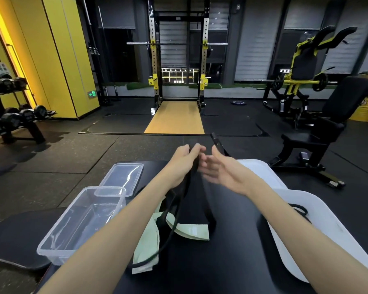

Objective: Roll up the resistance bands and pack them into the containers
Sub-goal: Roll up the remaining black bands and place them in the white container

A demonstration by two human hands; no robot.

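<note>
Rolling has not begun. The left hand [185, 159], centre frame, has its grip curled round the top of the black resistance band [192, 179], which hangs down to the counter [232, 262]. The right hand [220, 169] is beside it, its grip wide and holding nothing. Next it should catch the free end and start the coil. A light-green resistance band [191, 231] is tangled under the black one, and the clear plastic container [51, 245] waits lower left.

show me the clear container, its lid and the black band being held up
clear plastic container [60, 219], head view, on its left rim
clear lid [123, 175], head view, middle of its flat panel
black resistance band [198, 204], head view, on the wide hanging stretch
</note>
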